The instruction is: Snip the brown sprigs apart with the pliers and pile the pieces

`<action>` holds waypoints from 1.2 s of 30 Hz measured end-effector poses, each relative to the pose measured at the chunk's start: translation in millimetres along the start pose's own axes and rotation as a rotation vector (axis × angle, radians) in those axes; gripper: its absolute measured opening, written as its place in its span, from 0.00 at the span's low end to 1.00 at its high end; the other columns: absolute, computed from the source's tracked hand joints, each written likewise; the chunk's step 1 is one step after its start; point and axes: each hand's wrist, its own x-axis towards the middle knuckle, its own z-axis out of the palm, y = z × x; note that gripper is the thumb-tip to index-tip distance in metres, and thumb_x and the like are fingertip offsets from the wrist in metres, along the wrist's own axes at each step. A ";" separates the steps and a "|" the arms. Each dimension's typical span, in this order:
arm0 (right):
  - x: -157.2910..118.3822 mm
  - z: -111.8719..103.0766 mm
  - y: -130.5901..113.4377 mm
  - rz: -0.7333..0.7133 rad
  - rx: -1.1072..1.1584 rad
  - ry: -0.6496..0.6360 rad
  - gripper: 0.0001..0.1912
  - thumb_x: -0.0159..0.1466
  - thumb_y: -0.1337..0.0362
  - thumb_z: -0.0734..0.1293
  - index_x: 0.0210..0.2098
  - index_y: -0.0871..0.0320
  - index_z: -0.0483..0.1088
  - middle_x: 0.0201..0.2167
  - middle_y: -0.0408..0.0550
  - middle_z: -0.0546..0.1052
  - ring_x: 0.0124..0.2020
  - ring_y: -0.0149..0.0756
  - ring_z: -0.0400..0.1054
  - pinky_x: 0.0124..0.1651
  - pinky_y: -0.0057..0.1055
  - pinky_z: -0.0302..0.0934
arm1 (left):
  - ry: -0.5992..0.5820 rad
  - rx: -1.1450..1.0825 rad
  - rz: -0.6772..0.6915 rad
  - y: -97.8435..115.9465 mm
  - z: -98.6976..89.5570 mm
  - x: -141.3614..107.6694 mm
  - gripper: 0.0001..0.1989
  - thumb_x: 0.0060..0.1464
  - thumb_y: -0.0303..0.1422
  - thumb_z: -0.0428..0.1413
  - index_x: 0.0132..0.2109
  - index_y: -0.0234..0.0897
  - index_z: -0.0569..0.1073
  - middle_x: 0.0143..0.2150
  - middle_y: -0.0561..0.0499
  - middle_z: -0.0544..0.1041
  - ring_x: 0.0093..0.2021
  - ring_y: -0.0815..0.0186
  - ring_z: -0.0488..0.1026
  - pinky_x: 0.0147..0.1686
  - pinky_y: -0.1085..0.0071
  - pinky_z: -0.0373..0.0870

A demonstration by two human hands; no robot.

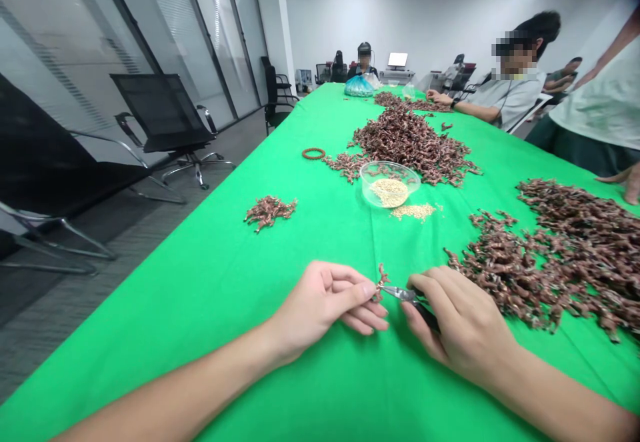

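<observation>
Between thumb and fingers, my left hand (333, 305) pinches a small brown figurine (383, 277) above the green cloth. My right hand (457, 312) is closed round the dark handles of pliers (400, 293), whose metal tips touch the figurine. Beyond my hands stands a clear round bowl (390, 192) with small pale pieces in it, and more pale pieces (414, 211) lie spilled beside it. A small heap of brown figurines (270, 211) rests to the left.
Large piles of figurines lie at the right (540, 262) and mid-table (407, 142). A brown ring (313, 154) and a blue bag (359, 86) are farther back. People are at the right side and far end. Black chairs (160, 112) stand left.
</observation>
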 end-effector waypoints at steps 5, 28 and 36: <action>0.0 -0.1 1.0 0.012 -0.010 0.003 0.08 0.67 0.66 0.64 0.43 0.65 0.67 0.30 0.52 0.71 0.31 0.38 0.63 0.35 0.36 0.60 | -0.006 0.001 0.003 -1.1 -0.5 0.4 0.14 0.55 0.39 0.63 0.37 0.28 0.77 0.34 0.38 0.84 0.33 0.58 0.84 0.30 0.72 0.78; 0.8 1.0 -19.1 0.090 -0.133 0.042 0.07 0.68 0.65 0.63 0.39 0.65 0.68 0.26 0.49 0.68 0.27 0.36 0.63 0.30 0.32 0.57 | 0.256 0.046 0.184 -12.3 29.3 -8.0 0.14 0.55 0.39 0.63 0.38 0.30 0.74 0.36 0.40 0.84 0.38 0.56 0.83 0.30 0.73 0.79; 2.2 6.1 -28.1 0.152 -0.156 0.061 0.08 0.70 0.64 0.60 0.40 0.63 0.67 0.26 0.49 0.70 0.28 0.37 0.64 0.30 0.33 0.55 | 0.348 0.085 0.299 -20.4 43.1 -10.7 0.12 0.57 0.40 0.61 0.37 0.35 0.70 0.38 0.45 0.84 0.38 0.61 0.83 0.34 0.74 0.78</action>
